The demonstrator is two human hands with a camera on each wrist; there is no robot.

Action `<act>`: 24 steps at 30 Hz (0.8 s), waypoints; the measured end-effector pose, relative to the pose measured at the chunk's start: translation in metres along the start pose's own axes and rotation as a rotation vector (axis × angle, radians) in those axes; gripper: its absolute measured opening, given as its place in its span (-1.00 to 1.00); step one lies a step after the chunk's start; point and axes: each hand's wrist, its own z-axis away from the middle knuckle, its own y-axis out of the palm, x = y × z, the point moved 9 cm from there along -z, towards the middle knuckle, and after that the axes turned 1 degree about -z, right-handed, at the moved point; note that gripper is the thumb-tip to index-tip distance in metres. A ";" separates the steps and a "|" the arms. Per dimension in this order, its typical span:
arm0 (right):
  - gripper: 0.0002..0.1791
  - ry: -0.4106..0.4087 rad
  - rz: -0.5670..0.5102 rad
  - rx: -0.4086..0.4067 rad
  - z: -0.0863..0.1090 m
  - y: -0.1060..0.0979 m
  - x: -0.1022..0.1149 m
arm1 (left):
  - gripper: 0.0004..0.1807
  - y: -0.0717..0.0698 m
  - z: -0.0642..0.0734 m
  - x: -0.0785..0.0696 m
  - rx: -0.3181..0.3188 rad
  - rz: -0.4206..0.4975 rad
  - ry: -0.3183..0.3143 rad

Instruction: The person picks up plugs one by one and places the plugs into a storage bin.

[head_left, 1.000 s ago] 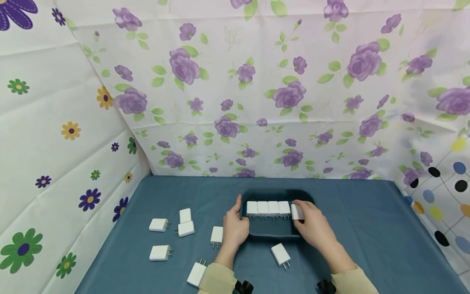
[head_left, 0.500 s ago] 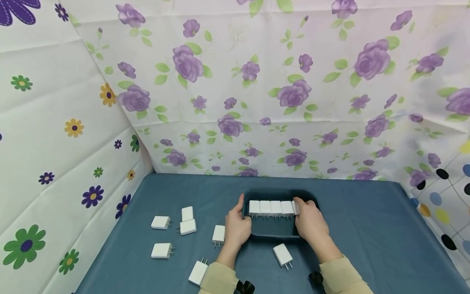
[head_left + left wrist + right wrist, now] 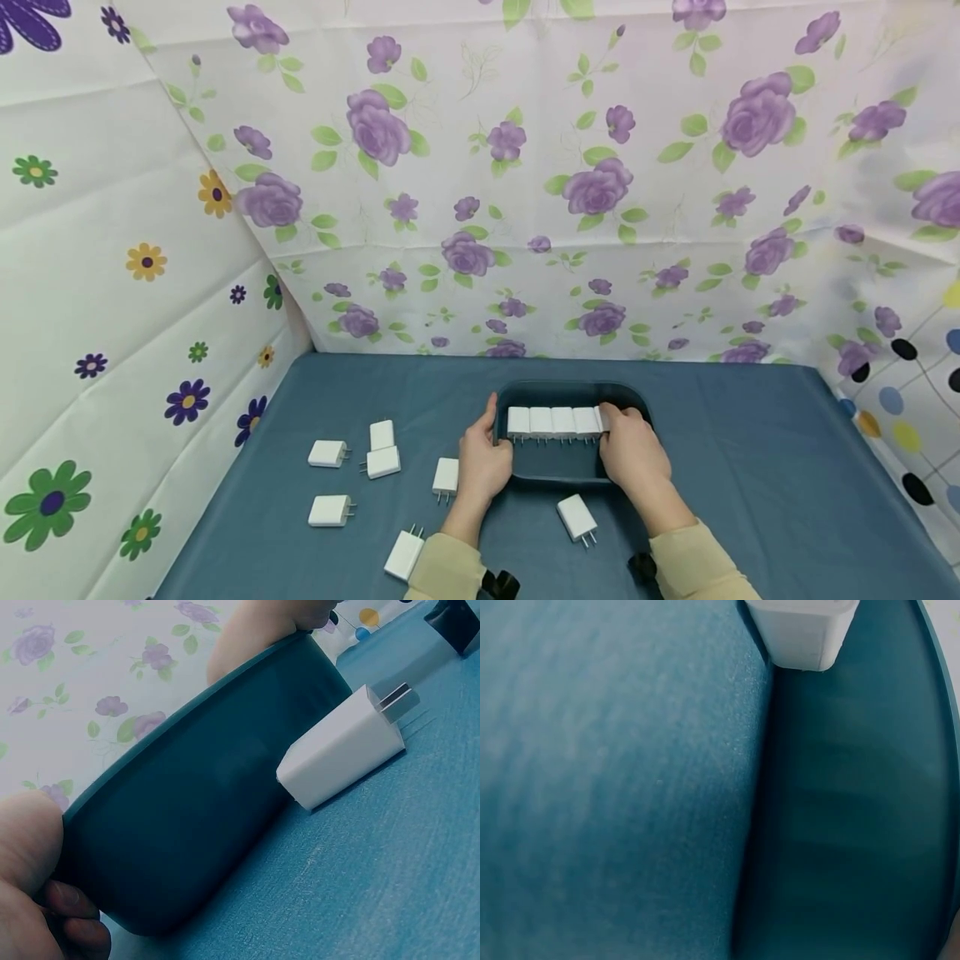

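Observation:
A dark teal tray (image 3: 555,482) holds a side-by-side row of white plug chargers (image 3: 551,422), prongs facing the near side. My left hand (image 3: 483,458) grips the tray's left end; in the left wrist view its fingertips (image 3: 86,934) curl by the outer wall. Inside the tray, at the row's right end, my right hand (image 3: 636,450) pinches another charger (image 3: 604,418), mostly hidden by the fingers. Just outside the near wall lies a loose charger (image 3: 577,518), also large in the left wrist view. Only a sliver of the right hand (image 3: 952,945) shows in the right wrist view.
Several loose chargers lie on the blue cloth left of the tray, among them one charger (image 3: 446,477) beside the left hand and one charger (image 3: 404,556) near the left sleeve. A flowered curtain (image 3: 480,192) stands behind the table.
My right hand has moved the charger leftward against the right end of the row; over the last half second it holds there. The left hand stays on the tray.

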 end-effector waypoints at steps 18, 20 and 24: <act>-0.38 0.006 0.011 -0.015 0.000 -0.001 0.001 | -0.10 0.001 0.000 0.001 -0.001 0.006 -0.005; -0.38 0.004 0.016 -0.018 0.000 -0.001 0.002 | -0.10 0.001 0.000 0.000 0.002 0.008 -0.009; -0.39 0.005 0.024 -0.025 0.000 -0.002 0.002 | -0.10 0.000 0.000 -0.001 -0.004 0.002 -0.006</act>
